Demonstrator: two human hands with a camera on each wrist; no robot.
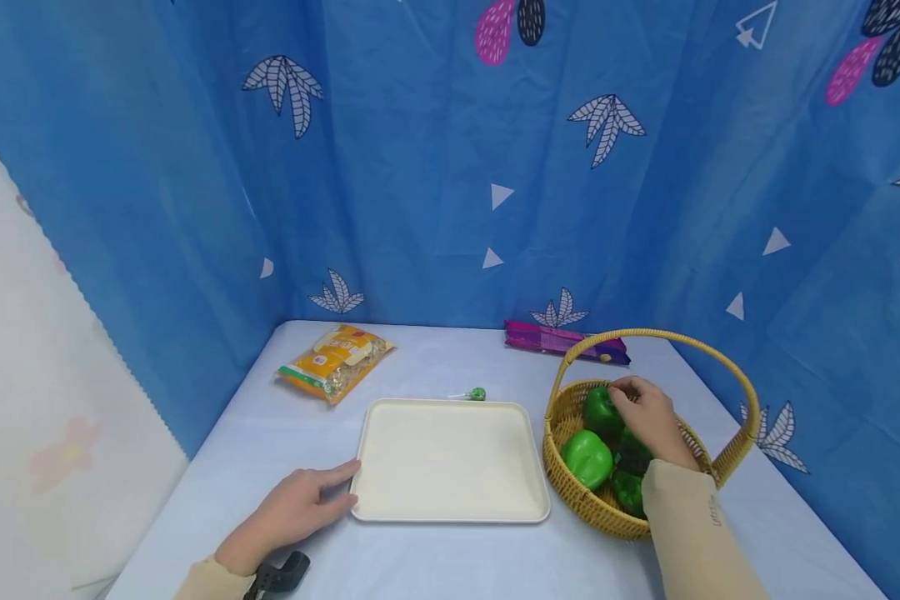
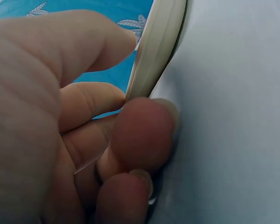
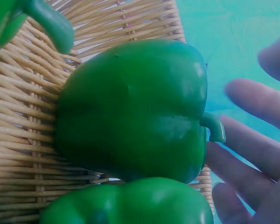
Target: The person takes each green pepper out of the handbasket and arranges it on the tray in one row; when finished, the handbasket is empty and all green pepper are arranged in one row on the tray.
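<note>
In the head view my left hand [image 1: 300,507] rests at the left edge of a cream rectangular tray [image 1: 450,462], thumb and index finger spread apart along its side. The left wrist view shows a fingertip against the tray's rim [image 2: 156,46], the other fingers bent loosely beside it. My right hand [image 1: 648,417] reaches over a wicker basket [image 1: 581,500] holding several green bell peppers. In the right wrist view its spread fingers are beside the stem of a dark green bell pepper [image 3: 135,112], not wrapped round it. A brighter green bell pepper [image 1: 587,459] lies at the basket's left.
The basket's tall arched handle [image 1: 656,332] rises above the right forearm. A small green-topped lollipop [image 1: 477,394] lies behind the tray. Farther back are an orange food packet [image 1: 336,362] on the left and a purple packet [image 1: 562,340] on the right, before a blue curtain [image 1: 435,167].
</note>
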